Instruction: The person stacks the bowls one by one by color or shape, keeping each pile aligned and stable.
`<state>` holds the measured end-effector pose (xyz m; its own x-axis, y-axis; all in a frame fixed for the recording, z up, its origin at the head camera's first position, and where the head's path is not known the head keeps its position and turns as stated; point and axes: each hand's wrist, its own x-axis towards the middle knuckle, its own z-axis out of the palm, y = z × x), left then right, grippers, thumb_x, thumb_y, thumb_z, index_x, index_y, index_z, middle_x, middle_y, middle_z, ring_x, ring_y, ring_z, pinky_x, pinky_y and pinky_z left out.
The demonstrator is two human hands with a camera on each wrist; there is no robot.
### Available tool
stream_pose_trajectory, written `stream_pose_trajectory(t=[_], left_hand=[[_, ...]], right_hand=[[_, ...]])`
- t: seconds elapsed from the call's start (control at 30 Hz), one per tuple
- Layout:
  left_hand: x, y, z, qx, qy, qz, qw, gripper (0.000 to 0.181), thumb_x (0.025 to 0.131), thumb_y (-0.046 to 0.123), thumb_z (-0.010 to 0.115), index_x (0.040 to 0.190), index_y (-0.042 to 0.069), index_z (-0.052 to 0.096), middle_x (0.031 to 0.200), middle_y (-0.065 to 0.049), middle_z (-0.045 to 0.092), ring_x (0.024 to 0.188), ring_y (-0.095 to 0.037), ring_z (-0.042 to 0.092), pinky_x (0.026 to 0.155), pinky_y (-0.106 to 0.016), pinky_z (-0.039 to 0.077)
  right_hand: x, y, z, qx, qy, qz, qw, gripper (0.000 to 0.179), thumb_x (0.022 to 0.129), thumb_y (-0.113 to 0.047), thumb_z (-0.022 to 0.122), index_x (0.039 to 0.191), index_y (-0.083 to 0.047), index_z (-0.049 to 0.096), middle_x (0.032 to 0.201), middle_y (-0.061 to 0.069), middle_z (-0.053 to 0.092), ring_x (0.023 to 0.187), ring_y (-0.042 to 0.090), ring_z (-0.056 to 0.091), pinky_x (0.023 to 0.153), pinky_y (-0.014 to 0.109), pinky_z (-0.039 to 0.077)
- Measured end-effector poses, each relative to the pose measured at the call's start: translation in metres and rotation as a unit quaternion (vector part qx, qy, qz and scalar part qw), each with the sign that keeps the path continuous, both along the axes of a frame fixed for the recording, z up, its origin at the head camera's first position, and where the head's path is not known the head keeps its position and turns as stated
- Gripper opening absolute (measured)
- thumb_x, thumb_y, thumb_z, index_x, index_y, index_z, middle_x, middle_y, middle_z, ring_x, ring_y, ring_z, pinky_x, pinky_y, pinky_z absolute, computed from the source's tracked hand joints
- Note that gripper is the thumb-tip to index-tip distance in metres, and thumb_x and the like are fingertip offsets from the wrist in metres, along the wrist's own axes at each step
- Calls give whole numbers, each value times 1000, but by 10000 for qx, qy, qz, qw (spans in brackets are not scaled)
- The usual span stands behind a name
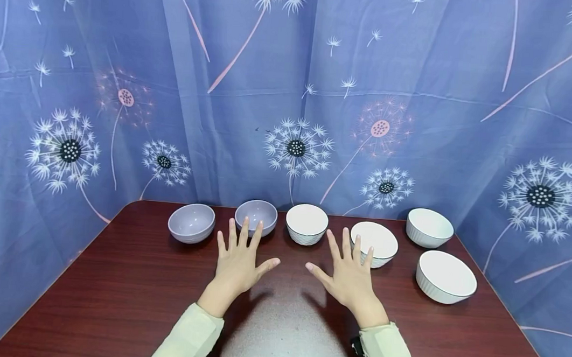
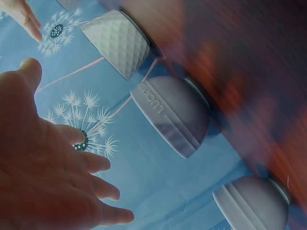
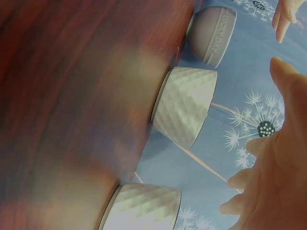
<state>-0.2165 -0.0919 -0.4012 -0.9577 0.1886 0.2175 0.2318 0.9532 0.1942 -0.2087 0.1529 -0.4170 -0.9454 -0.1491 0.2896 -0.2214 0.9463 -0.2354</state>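
Both hands hover over the table with fingers spread and straight, holding nothing. My left hand (image 1: 238, 265) is nearest a grey bowl (image 1: 257, 209), its fingertips overlapping that bowl in the head view. Farther left sits a second grey bowl (image 1: 191, 223). My right hand (image 1: 351, 279) is in front of a white bowl (image 1: 374, 240) with a dark rim, partly covering it. Between the two hands, toward the back, stands another white bowl (image 1: 307, 223) with a diamond-textured outside. In the left wrist view, raised letters mark the nearer grey bowl (image 2: 172, 112).
At the right stand two white ribbed bowls, one at the back (image 1: 429, 229) and a larger-looking one in front (image 1: 446, 278). The dark red wooden table (image 1: 115, 293) meets a blue dandelion-print curtain (image 1: 229, 143) behind and at both sides.
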Motion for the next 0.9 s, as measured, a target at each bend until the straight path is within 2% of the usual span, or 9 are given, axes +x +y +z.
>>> stream_pose_trajectory(t=[0.27,0.53,0.9], left_hand=[[0,-2,6,66,55,-90,9999,88,88,66,51,154,17,22,159,-20,12,143,-44,-5,111,-63,1],[-3,-7,5,80,125,-152,9998,86,88,66,51,155,20,22,158,-20,12,144,-41,-4,113,-61,1],[-6,-17,6,168,623,-315,9974,84,88,63,54,152,15,29,156,-24,19,143,-46,5,113,-60,8]], right_hand=[[-2,-3,3,-2,162,44,9999,90,83,-66,56,153,-16,27,157,23,14,140,51,14,108,69,5],[-4,-7,6,-77,211,197,9996,91,84,-65,57,154,-17,23,157,23,12,141,49,8,108,68,4],[-9,-13,9,-233,402,427,9980,91,84,-63,59,154,-16,25,157,24,14,142,46,9,109,67,6]])
